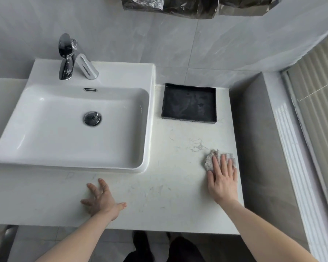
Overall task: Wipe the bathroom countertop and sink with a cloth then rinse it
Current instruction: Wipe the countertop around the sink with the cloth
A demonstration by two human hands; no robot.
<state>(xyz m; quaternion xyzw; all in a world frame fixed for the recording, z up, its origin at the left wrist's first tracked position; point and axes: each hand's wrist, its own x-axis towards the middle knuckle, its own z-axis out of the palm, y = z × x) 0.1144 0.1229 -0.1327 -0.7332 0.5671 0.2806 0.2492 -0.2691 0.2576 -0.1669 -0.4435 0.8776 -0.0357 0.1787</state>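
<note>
Right hand: my right hand [222, 183] lies flat, palm down, on the cloth [210, 160] near the right edge of the worktop [169, 157].
Right fingers: my fingers [223, 163] are stretched out straight and close together, pressing on the cloth rather than clenched round it.
Cloth: a small speckled, pale rag, crumpled; its far part shows past my fingertips, the rest is under my palm.
Left hand: my left hand [100, 200] rests on the worktop just in front of the sink [80, 118], near the front edge.
Left fingers: spread wide and released, grasping nothing, tips touching the surface and thumb pointing right.
Sink: a white rectangular basin sitting on top of the worktop at the left, well apart from the cloth; a chrome drain plug [92, 118] sits in its middle.
Tap: a chrome tap [68, 57] stands at the back rim of the sink.
Tray: a black shallow tray [188, 103] lies on the worktop just right of the sink, against the wall and beyond my right hand.
Worktop: pale stone with faint grey veins; a smeared grey mark [198, 146] lies just beyond the cloth.
</note>
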